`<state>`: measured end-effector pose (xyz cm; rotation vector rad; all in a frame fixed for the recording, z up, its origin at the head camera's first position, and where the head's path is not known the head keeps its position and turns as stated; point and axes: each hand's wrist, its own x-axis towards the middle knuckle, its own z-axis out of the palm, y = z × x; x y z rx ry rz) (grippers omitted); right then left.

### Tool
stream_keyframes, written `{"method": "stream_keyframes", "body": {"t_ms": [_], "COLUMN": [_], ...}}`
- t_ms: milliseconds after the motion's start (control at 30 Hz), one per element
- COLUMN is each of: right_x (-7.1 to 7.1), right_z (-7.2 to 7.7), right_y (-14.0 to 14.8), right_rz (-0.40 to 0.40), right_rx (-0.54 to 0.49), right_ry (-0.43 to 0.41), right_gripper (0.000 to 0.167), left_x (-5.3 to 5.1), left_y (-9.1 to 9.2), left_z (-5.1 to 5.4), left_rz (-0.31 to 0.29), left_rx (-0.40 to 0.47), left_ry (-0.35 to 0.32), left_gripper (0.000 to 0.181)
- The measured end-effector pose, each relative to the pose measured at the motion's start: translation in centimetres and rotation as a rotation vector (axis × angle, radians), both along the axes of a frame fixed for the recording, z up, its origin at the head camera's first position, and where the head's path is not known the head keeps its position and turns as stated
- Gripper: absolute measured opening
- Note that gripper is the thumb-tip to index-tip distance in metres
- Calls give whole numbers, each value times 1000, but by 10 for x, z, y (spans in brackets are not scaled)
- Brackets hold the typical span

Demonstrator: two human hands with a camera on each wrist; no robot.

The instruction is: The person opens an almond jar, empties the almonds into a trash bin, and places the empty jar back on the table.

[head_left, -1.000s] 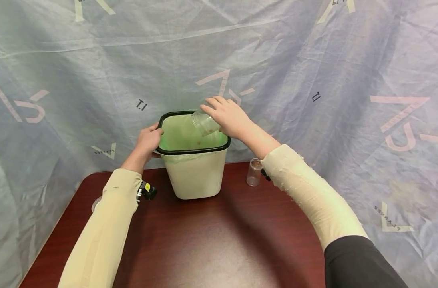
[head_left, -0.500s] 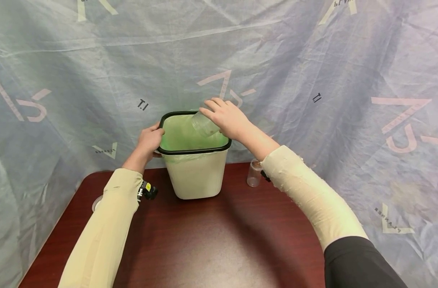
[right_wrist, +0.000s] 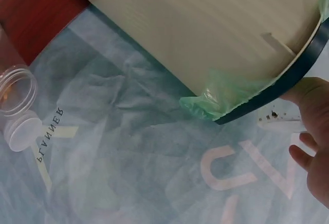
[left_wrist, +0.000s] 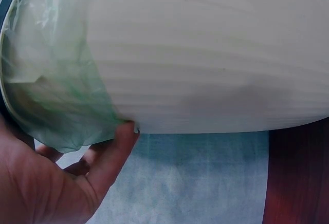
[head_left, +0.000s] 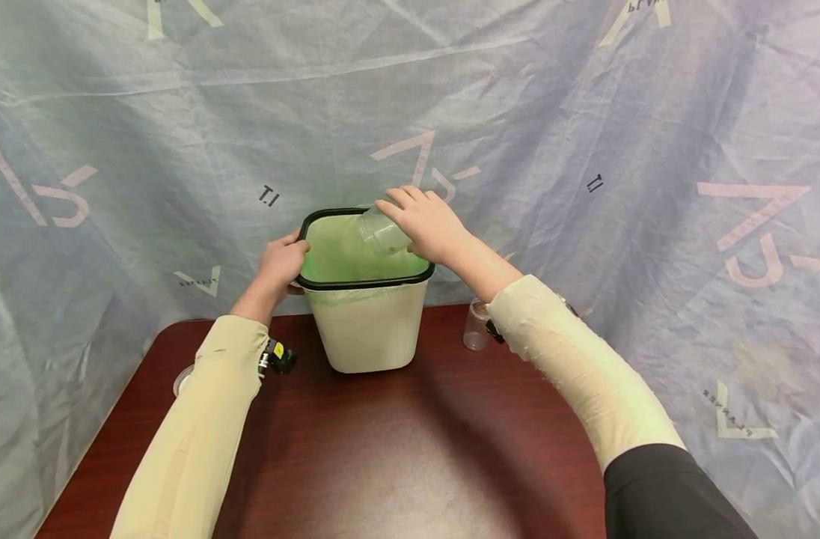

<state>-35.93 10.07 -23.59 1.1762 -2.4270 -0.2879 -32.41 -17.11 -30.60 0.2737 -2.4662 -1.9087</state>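
Observation:
A pale waste bin [head_left: 366,333] with a black rim and a green liner [head_left: 332,243] stands toward the back of the table. My left hand [head_left: 280,262] grips the bin's left rim; the left wrist view has its fingers [left_wrist: 113,154] pressed to the liner and outer wall. Above the opening, my right hand [head_left: 432,223] holds a clear plastic jar [head_left: 381,232], tilted with its mouth down and to the left. In the right wrist view, small dark bits [right_wrist: 274,114] show by the jar's end. The lower inside of the bin is hidden.
Another clear jar [head_left: 475,333] stands right of the bin, close to my right wrist camera. A round clear item [head_left: 182,380], partly covered by my left sleeve, lies at the table's left edge. A printed grey cloth [head_left: 518,135] hangs behind the dark red table [head_left: 383,449].
The jar remains tilted over the bin, and my right hand has dropped very slightly. A brown speck seen inside the bin one second ago no longer shows. My left hand keeps its grip.

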Motion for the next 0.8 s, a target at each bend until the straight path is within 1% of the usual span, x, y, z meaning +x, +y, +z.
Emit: {"method": "stream_keyframes", "body": {"t_ms": [100,267,433,633,800], "right_x": [0,0,1,2,3], "right_z": [0,1,1,-1,-1], "right_y": [1,0,-3,-1,6], "right_rz": [3,5,31,11,5], "right_rx": [13,-22,16,3,-52], "right_ry": [40,77,104,89,46], "right_gripper": [90,89,87,91,90], "left_x": [0,0,0,2,3], "left_y": [1,1,1,2,4], "left_z": [0,1,3,5,5], "left_rz": [-3,3,5,7,7], "left_rx": [-2,-4,3,5,9], "left_ry": [-5,-6,-6,-12,-7], "left_gripper": [57,57,57,57,57]}}
